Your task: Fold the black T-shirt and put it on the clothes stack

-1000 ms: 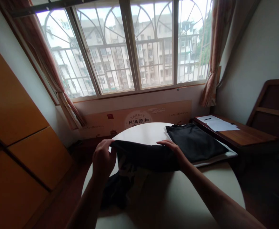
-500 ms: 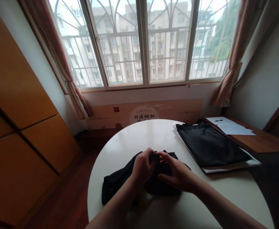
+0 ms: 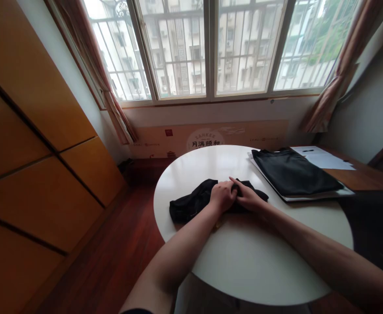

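Note:
A crumpled black garment (image 3: 191, 204) lies on the round white table (image 3: 253, 257), towards its left side. My left hand (image 3: 222, 196) rests on the garment's middle with its fingers curled into the cloth. Right beside it, my right hand (image 3: 248, 198) presses on the same garment, fingers together and touching the left hand. A second black garment (image 3: 292, 172), folded flat, lies on a white sheet at the table's far right.
A wooden desk (image 3: 361, 176) with white papers (image 3: 322, 158) and a pen stands to the right of the table. Orange wooden cabinets (image 3: 31, 165) line the left wall. A printed cardboard panel (image 3: 207, 137) leans under the barred window; red wood floor shows at the left.
The garment was held up off the table between both hands a second ago. It now lies on the table, with both hands brought together on its middle. The camera has tilted down.

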The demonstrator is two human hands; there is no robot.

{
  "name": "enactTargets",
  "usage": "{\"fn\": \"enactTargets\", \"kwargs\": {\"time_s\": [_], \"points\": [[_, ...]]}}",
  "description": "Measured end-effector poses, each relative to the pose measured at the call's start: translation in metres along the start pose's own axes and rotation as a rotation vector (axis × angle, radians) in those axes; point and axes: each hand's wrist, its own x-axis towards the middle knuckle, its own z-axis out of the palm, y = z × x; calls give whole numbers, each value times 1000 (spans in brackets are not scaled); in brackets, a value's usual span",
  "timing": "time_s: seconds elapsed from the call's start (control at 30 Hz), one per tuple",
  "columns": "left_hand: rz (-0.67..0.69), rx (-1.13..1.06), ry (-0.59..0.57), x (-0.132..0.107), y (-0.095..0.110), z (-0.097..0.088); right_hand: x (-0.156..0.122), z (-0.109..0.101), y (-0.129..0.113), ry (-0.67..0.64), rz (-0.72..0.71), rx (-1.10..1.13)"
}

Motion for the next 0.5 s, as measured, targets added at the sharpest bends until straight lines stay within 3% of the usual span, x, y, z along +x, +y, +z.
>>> {"fn": "enactTargets", "kwargs": {"time_s": [0.33,0.5], "points": [[-191,59,37,-12,14,-1,6,-6,-7,-5,112,292],[-156,73,-16,-19,20,-18,1,-11,-16,100,184,352]]}}
